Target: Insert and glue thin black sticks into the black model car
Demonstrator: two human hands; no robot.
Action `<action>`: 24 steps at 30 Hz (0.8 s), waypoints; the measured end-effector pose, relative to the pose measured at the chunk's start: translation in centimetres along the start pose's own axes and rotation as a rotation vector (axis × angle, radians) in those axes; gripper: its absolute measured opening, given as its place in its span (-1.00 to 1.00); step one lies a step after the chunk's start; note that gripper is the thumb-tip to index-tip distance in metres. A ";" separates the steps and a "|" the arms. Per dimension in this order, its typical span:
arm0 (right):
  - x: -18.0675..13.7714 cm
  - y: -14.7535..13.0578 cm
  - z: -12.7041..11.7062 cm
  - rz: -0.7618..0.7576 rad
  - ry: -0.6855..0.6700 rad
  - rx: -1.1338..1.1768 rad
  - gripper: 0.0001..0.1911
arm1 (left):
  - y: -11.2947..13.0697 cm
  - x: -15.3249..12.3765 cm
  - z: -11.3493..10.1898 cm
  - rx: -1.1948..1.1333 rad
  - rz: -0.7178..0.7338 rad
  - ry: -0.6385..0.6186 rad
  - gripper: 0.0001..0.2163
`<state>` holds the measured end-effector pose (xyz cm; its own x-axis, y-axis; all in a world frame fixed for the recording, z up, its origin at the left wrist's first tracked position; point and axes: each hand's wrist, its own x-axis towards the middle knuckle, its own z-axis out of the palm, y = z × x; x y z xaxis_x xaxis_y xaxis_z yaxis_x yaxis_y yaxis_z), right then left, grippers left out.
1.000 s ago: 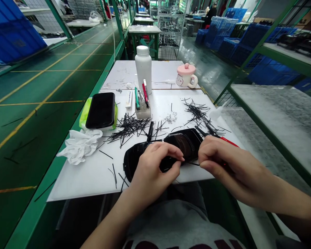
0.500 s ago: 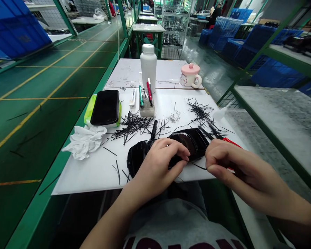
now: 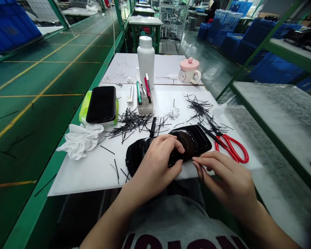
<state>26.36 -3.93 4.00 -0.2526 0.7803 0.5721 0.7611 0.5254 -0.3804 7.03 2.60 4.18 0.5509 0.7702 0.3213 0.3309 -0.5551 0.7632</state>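
A glossy black plastic part (image 3: 200,138) with a dark curved window lies near the table's front edge. My left hand (image 3: 160,155) is curled over its middle and grips it, hiding part of it. Just right of the part, my right hand (image 3: 220,173) pinches a thin black strip (image 3: 202,172) between thumb and fingers. Red-handled scissors (image 3: 232,147) lie beyond my right hand, their dark blades towards the part. Loose black strips form one heap (image 3: 134,121) left of centre and another (image 3: 199,106) to the right.
A phone (image 3: 101,104) rests on a green packet, with a crumpled white cloth (image 3: 81,141) before it. A small holder (image 3: 145,109) with pens stands before a white bottle (image 3: 146,62). A pink-lidded mug (image 3: 189,72) is at the back right. Tiny clear bits (image 3: 173,113) lie mid-table.
My right hand has moved left and closer to the black part, uncovering the scissors' red handles. My left hand stays on the part. The whole view has shifted slightly.
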 end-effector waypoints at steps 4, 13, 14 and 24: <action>-0.3 -0.6 -0.2 0.182 -0.025 0.195 -0.88 | -0.2 0.0 0.0 0.106 -0.005 -0.008 -0.76; -0.7 -1.1 1.7 0.396 -0.032 0.502 -0.85 | 0.0 0.6 0.8 0.215 -0.067 0.014 -0.78; -0.8 -0.9 1.9 0.408 -0.034 0.526 -0.85 | 0.0 0.6 0.8 0.221 -0.068 0.014 -0.78; -1.5 -0.1 2.7 0.570 -0.150 0.666 -0.82 | 0.0 0.4 1.0 0.235 -0.084 0.030 -0.80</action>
<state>25.11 -4.26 1.21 -0.0525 0.9951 0.0836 0.3015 0.0956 -0.9487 8.03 2.64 3.77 0.4923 0.8237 0.2814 0.5455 -0.5439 0.6376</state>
